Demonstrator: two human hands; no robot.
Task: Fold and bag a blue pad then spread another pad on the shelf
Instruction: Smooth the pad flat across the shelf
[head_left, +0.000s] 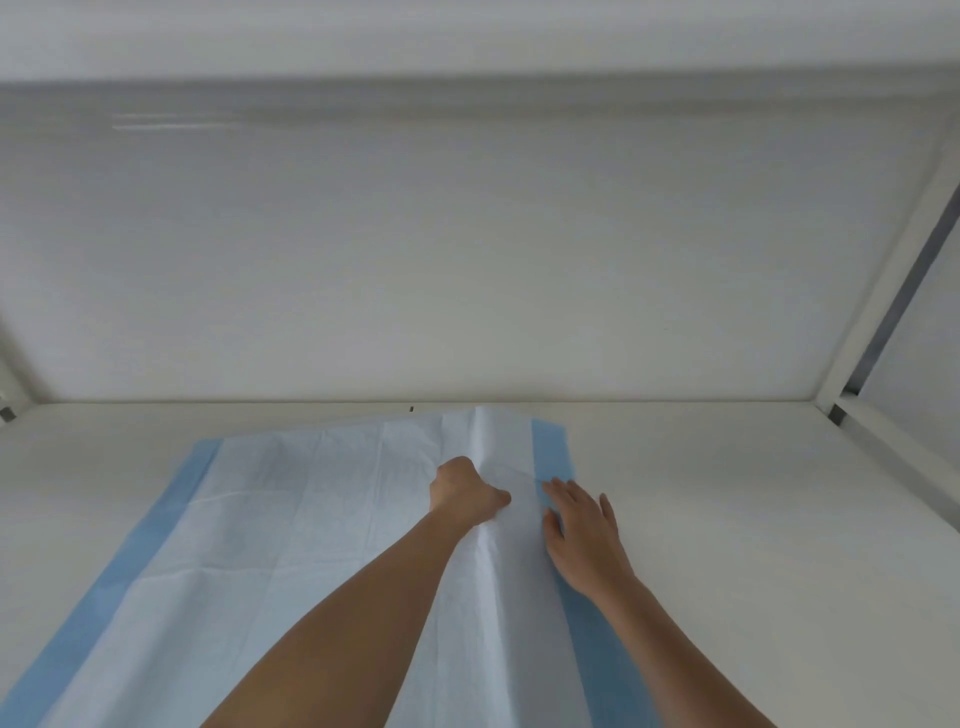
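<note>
A blue pad (270, 519) with a pale quilted middle and darker blue side strips lies spread on the white shelf (727, 493). Its far edge reaches almost to the back wall. My left hand (465, 491) is curled into a fist on the pad's middle right, its fingers gripping a raised crease of the material. My right hand (582, 530) lies flat with straight fingers on the pad's right blue strip, pressing it down. Both forearms cross the near part of the pad.
The shelf is an enclosed white bay with a back wall (467, 260) and a white panel above (467, 41). A white metal post (883, 291) runs up the right side, with a rail along the right edge. Bare shelf surface lies right of the pad.
</note>
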